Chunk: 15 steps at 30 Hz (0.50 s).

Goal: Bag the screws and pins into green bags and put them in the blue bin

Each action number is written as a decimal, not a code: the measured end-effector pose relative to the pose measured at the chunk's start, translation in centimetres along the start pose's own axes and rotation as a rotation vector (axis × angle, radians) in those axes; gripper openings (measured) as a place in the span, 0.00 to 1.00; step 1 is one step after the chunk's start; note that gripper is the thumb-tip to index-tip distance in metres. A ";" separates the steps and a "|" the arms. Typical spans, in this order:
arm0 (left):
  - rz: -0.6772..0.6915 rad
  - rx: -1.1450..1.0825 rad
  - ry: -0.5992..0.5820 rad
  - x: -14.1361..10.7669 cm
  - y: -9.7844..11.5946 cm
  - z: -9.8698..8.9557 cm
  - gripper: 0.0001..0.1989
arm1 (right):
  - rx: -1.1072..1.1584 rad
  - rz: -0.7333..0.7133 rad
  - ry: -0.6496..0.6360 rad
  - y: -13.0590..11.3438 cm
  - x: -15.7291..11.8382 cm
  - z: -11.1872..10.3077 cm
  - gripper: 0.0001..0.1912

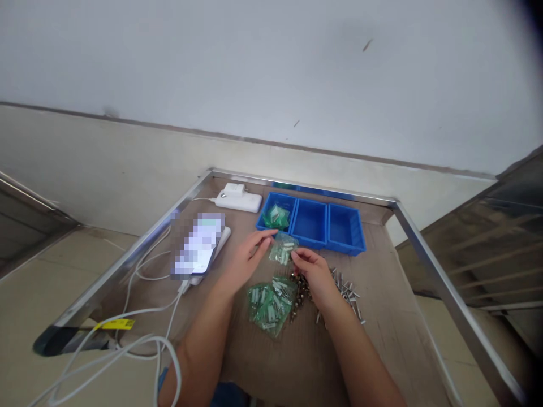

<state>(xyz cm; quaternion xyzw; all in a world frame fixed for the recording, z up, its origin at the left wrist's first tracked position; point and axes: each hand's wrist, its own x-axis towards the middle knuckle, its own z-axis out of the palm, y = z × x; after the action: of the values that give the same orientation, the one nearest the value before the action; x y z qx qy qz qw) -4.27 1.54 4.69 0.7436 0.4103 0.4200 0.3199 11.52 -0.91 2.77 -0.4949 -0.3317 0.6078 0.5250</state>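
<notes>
A small clear, green-tinted plastic bag [283, 249] holding several whitish, rod-like pieces lies between my hands. My left hand [248, 260] reaches to its upper left edge, thumb and forefinger drawn together at the corner. On the right edge, the fingertips of my right hand [314, 277] pinch the bag. Just below are more filled green bags [272, 305], overlapping on the brown surface. Loose metal pins [350, 294] are scattered beyond my right wrist, which partly hides them. A pile of small brassy parts [300, 291] is beside that hand.
Three blue bins stand in a row: the left bin [263, 217] contains green bags, then the middle bin [309, 223] and right bin [345, 229]. A lit phone [199, 246], a white power block [240, 199] and looping white cables [139, 342] occupy the left. A metal rail [441, 271] borders the surface.
</notes>
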 end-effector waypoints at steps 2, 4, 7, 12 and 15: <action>0.022 0.022 -0.014 0.1 -0.1 0.0 0.16 | 0.037 0.042 -0.001 0.0 0.1 -0.2 0.11; 0.063 0.052 -0.043 0.1 -0.2 0.0 0.19 | 0.063 0.078 -0.015 0.1 0.3 -0.3 0.11; 0.107 0.092 -0.086 0.1 -0.3 0.0 0.21 | 0.080 0.104 -0.050 0.2 0.4 -0.5 0.11; 0.097 0.119 -0.075 0.1 -0.8 0.0 0.19 | 0.038 0.087 -0.044 0.0 0.3 -0.7 0.12; 0.097 0.114 -0.054 0.2 -0.8 0.0 0.16 | 0.033 0.079 -0.054 -0.3 0.2 -0.6 0.13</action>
<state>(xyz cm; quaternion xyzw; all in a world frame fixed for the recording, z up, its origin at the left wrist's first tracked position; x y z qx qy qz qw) -4.51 2.07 4.09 0.7906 0.3885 0.3906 0.2673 12.22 -0.72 2.78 -0.4823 -0.3157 0.6466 0.4996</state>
